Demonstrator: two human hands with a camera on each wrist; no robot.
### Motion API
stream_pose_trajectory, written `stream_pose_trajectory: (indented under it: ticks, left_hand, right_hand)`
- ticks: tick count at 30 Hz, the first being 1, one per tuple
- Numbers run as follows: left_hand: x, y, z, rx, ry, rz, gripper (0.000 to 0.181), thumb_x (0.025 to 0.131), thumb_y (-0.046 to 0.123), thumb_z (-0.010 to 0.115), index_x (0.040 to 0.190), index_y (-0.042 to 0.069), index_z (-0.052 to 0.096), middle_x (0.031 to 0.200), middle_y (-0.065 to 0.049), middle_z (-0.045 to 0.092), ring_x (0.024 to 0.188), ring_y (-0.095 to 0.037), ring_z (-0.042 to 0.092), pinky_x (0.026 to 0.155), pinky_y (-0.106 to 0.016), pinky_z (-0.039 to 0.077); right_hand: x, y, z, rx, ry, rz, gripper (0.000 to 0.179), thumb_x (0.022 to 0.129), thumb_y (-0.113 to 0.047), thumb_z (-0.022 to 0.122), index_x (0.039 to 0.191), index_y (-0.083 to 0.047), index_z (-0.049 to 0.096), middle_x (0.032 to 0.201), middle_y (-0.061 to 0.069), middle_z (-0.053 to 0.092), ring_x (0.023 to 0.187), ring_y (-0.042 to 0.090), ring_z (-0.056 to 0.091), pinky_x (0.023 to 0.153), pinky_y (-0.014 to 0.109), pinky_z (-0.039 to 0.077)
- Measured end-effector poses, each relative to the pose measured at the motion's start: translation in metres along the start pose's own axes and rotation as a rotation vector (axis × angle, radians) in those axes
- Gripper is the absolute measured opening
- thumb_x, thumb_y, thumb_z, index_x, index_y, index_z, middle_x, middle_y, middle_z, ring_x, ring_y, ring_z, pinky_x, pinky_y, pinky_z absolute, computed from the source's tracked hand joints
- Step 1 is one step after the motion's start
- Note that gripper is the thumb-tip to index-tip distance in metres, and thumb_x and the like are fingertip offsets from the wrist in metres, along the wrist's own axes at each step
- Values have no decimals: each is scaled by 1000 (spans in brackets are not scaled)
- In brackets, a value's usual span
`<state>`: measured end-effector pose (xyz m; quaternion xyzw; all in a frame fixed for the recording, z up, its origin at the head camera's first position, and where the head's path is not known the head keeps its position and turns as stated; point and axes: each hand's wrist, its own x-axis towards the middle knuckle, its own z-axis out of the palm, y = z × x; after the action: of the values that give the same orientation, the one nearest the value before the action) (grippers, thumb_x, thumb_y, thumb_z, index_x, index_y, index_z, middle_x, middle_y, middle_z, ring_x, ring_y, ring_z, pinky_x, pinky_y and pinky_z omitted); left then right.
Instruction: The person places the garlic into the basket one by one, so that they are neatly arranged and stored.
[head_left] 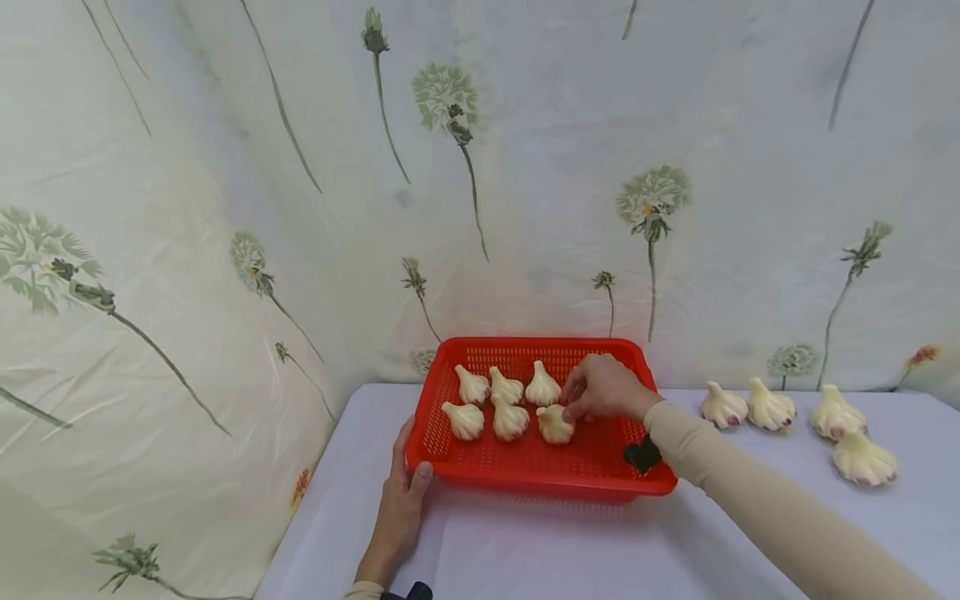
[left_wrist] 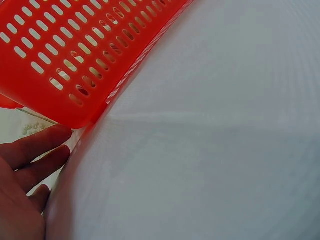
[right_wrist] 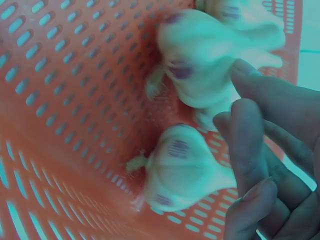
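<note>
A red plastic basket [head_left: 540,482] stands on the white table, with several garlic bulbs in two rows inside. My left hand [head_left: 403,500] rests against its near left corner, thumb by the front rim and the other fingers along the left side; they look fairly straight in the left wrist view. Over the right half of the basket, my right hand [head_left: 603,387] has its fingertips at a garlic bulb [head_left: 555,425] in the front row. In the right wrist view the thumb and fingers stand apart beside that bulb [right_wrist: 195,55], not wrapped round it. Another bulb [right_wrist: 177,167] lies near.
Right of the basket, several more garlic bulbs [head_left: 771,408] lie on the white tablecloth [head_left: 525,550]. A curtain [head_left: 540,208] with dandelion prints hangs behind the table and along its left side. My right forearm [head_left: 765,500] crosses the basket's right edge.
</note>
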<state>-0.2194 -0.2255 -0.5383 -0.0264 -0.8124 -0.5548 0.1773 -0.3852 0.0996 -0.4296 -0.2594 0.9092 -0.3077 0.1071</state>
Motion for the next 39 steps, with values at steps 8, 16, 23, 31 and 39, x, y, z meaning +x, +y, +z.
stream_pose_trajectory:
  ticks: [8, 16, 23, 31, 39]
  left_hand:
    - [0, 0, -1, 22, -7, -4, 63, 101, 28, 51, 154, 45, 20, 152, 4, 44, 134, -21, 50, 107, -58, 40]
    - [0, 1, -1, 26, -14, 1, 62, 102, 28, 50, 154, 44, 21, 154, 4, 42, 135, -24, 48, 106, -61, 40]
    - [-1, 3, 1, 27, -18, -21, 62, 102, 30, 49, 154, 46, 19, 155, 5, 40, 136, -24, 47, 104, -57, 44]
    - [-3, 3, 3, 42, 2, -55, 65, 101, 31, 51, 154, 47, 18, 156, 6, 37, 138, -24, 44, 104, -54, 45]
    - [-4, 5, 4, 36, 2, -78, 65, 101, 32, 52, 154, 46, 18, 157, 7, 36, 138, -23, 44, 103, -51, 47]
  right_hand:
    - [-13, -7, -26, -63, 24, -52, 18, 78, -27, 85, 90, -15, 79, 77, -3, 73, 63, 14, 67, 60, 29, 56]
    - [-36, 2, -71, -93, 69, -34, 22, 81, -27, 82, 93, -9, 78, 82, 2, 73, 60, 13, 66, 58, 29, 57]
    - [-69, 19, -115, -155, 102, 61, 30, 83, -34, 80, 98, -8, 77, 87, 3, 75, 60, 14, 67, 61, 32, 57]
    - [-115, 65, -164, -276, 124, 189, 62, 76, -58, 78, 106, -4, 74, 90, 6, 75, 65, 14, 67, 61, 40, 56]
    - [-164, 119, -195, -314, 81, 288, 81, 72, -68, 74, 111, 2, 70, 93, 13, 74, 71, 20, 70, 62, 45, 55]
